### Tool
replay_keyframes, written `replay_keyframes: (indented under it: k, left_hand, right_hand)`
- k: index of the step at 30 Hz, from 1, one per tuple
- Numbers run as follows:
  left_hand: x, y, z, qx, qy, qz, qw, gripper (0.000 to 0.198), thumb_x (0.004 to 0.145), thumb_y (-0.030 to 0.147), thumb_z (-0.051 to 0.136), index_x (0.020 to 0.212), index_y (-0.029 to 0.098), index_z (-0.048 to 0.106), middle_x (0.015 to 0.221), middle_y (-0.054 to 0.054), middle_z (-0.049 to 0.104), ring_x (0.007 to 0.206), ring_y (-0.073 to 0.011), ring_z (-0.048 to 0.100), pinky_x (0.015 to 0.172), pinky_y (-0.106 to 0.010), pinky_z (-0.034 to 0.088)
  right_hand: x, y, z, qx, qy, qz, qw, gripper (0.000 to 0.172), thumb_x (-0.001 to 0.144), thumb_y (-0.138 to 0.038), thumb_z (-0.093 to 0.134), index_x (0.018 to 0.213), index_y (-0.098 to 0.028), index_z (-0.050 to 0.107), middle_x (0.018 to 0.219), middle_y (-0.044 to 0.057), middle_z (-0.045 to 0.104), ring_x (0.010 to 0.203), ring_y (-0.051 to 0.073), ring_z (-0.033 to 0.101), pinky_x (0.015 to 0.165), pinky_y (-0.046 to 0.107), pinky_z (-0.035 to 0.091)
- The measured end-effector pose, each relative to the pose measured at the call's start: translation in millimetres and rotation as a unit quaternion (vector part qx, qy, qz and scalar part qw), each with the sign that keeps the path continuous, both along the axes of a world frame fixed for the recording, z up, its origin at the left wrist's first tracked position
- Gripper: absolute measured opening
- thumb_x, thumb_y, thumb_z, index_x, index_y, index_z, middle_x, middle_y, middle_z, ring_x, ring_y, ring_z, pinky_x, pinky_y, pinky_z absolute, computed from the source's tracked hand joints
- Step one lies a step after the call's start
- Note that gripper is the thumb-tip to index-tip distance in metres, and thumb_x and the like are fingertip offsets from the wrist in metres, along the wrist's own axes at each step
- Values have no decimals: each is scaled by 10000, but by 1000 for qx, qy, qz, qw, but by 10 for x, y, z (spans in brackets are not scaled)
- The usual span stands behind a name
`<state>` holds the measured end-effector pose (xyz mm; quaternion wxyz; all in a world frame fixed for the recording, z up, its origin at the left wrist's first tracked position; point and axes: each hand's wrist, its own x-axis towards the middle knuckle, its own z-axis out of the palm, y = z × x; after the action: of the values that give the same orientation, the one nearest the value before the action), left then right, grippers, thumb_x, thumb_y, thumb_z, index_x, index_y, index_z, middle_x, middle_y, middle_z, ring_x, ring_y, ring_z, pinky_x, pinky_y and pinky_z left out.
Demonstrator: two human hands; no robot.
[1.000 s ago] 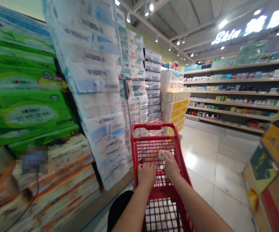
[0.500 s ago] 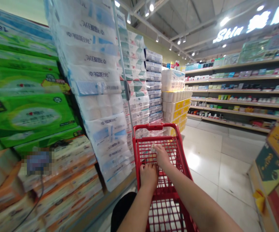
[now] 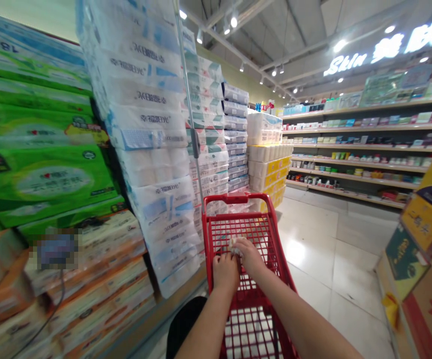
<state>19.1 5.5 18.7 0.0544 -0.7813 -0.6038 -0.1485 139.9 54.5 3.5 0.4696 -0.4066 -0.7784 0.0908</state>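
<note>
A red shopping cart with mesh sides stands in front of me, and both my hands are over its upper part. My right hand is closed around a crumpled whitish cloth, which shows beyond the fingertips against the red mesh. Just to the left and slightly nearer, my left hand has its fingers curled at the cart; what lies inside them is hidden. The two hands are almost touching.
Tall stacks of wrapped toilet rolls rise close on the left, beside green tissue packs and orange-white packs. Cartons stand at right. Shelves of small goods line the back beyond the tiled floor.
My right hand has come nearer and down, closer to my left hand, and more of the cloth shows. The view has shifted slightly; the cart appears a little further left.
</note>
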Motion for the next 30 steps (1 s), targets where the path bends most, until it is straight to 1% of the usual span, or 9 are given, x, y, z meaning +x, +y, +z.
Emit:
replay_keyframes:
  k: [2, 5, 10, 15, 21, 26, 30]
  left_hand:
    - [0, -8, 3, -3, -1, -3, 1000, 294, 878, 177, 405, 1047, 183, 645, 1051, -102, 654, 1019, -267, 548, 912, -456, 327]
    - [2, -18, 16, -7, -4, -5, 1000, 292, 885, 195, 400, 1038, 182, 648, 1056, -100, 654, 1020, -270, 548, 915, -461, 331]
    - [4, -21, 19, -5, -4, -4, 1000, 299, 911, 219, 378, 1037, 186, 648, 1051, -102, 656, 1017, -263, 551, 920, -458, 332]
    - [12, -11, 3, 9, 5, -5, 1000, 322, 936, 237, 344, 1042, 192, 644, 1026, -92, 666, 995, -256, 562, 908, -455, 340]
    - [18, 10, -27, 18, 6, -8, 1000, 322, 948, 261, 340, 1037, 194, 641, 1008, -84, 669, 985, -248, 567, 907, -456, 338]
    - [14, 17, -49, 23, 6, -7, 1000, 323, 950, 268, 338, 1047, 203, 639, 994, -79, 666, 970, -242, 566, 902, -449, 339]
    - [10, 24, -45, 27, 7, -6, 1000, 324, 949, 297, 349, 1020, 200, 650, 1005, -85, 663, 974, -245, 559, 905, -447, 337]
  right_hand:
    - [8, -52, -14, 11, 1, 7, 1000, 391, 769, -30, 504, 1039, -222, 711, 1105, 60, 662, 1090, 197, 562, 963, 359, 449]
    - [18, -122, -24, 20, -6, -11, 1000, 347, 813, -83, 524, 1076, -227, 699, 1129, 66, 651, 1105, 198, 552, 973, 359, 443]
    - [51, -254, -65, 31, -25, -69, 997, 395, 840, -51, 459, 1107, -241, 678, 1159, 60, 645, 1128, 201, 538, 979, 377, 443]
    - [100, -335, -136, 55, -28, -69, 996, 400, 838, -41, 455, 1112, -248, 659, 1138, 63, 646, 1138, 207, 526, 979, 393, 440]
    - [122, -342, -187, 41, -31, -79, 996, 492, 765, 27, 412, 1111, -234, 646, 1152, 63, 634, 1162, 211, 502, 991, 404, 422]
    - [114, -361, -194, 22, -28, -82, 996, 528, 728, 40, 399, 1107, -232, 646, 1179, 61, 623, 1181, 216, 486, 999, 403, 410]
    - [159, -261, -115, -22, 6, -97, 995, 540, 664, 47, 407, 1054, -222, 667, 1120, 60, 640, 1077, 201, 543, 941, 353, 448]
